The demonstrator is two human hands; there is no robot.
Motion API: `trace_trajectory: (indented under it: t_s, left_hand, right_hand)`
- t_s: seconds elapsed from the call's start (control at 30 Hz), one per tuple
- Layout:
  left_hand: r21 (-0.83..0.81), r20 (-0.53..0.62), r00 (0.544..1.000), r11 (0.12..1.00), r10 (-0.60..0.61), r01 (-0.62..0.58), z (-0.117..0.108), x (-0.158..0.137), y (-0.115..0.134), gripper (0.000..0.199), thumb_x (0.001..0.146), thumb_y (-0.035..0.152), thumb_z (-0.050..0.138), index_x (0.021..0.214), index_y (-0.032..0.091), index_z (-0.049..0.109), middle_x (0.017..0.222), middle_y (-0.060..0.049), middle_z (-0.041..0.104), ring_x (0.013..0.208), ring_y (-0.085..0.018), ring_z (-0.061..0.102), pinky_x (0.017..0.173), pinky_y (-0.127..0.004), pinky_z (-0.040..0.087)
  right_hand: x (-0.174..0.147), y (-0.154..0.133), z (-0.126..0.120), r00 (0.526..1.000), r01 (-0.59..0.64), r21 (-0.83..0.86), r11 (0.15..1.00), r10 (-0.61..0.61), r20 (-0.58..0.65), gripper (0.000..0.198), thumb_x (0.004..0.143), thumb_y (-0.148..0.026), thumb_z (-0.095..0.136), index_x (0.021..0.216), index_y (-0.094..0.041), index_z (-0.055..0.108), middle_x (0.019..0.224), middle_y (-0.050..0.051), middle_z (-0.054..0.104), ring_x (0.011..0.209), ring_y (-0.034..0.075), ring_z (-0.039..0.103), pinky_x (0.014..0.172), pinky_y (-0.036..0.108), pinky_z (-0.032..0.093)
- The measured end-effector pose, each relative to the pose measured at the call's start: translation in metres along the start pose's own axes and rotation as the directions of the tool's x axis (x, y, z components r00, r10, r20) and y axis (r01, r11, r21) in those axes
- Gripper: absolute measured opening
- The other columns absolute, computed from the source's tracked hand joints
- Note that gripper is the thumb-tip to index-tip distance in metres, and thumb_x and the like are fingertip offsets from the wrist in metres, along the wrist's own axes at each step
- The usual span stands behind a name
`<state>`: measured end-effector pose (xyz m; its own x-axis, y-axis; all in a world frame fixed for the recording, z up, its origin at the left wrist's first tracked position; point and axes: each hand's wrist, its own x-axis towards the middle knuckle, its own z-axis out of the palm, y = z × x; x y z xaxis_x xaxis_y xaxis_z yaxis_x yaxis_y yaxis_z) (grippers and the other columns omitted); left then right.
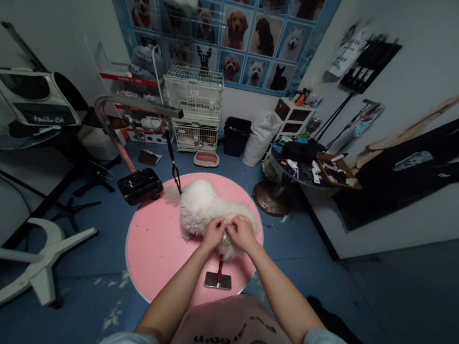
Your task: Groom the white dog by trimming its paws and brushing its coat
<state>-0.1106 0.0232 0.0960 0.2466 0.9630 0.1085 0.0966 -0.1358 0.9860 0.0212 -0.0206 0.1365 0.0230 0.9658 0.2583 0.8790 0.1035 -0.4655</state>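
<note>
A fluffy white dog [200, 202] is on a round pink grooming table [155, 245]. Both hands are at its coat, on the side nearer to me. The fingers of my left hand [214, 232] are curled and pinched at the fur. Close beside it, my right hand [242, 231] is also closed at the fur, its fingertips nearly meeting the left ones. Whether anything besides fur is between the fingers is too small to see. A slicker brush [218, 280] with a dark red handle lies on the table between my forearms, its handle end by the dog's fur.
A grooming arm [140, 102] with a black loop [175, 172] rises at the table's far left edge. Stacked cages [195, 101], a black bin [236, 135] and a white sack [262, 135] line the back wall. A tool-covered round stand [294, 168] is at right.
</note>
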Motion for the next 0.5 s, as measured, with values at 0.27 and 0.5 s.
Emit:
trace_trajectory:
  t_s: [0.27,0.5]
  left_hand:
    - [0.066,-0.201,0.979,0.997,-0.023,0.036,0.011,-0.003,-0.005,0.017,0.083,0.028,0.045,0.073,0.018,0.055,0.071,-0.001,0.058,0.071,-0.016,0.055,0.071,-0.029,0.045]
    - [0.086,-0.165,0.985,0.996,0.047,-0.033,-0.003,-0.006,-0.014,0.016,0.081,0.029,0.052,0.085,0.017,0.062,0.084,-0.004,0.063,0.081,-0.018,0.059,0.078,-0.031,0.047]
  right_hand:
    - [-0.003,0.003,0.001,0.998,0.043,0.123,0.992,-0.036,-0.057,0.011,0.077,-0.015,0.049,0.068,-0.020,0.051,0.072,0.000,0.050,0.073,0.016,0.045,0.069,0.027,0.032]
    - [-0.004,0.014,-0.001,0.998,-0.008,0.278,0.960,0.023,-0.051,0.011,0.077,-0.016,0.048,0.067,-0.020,0.050,0.071,0.000,0.051,0.074,0.017,0.047,0.068,0.027,0.035]
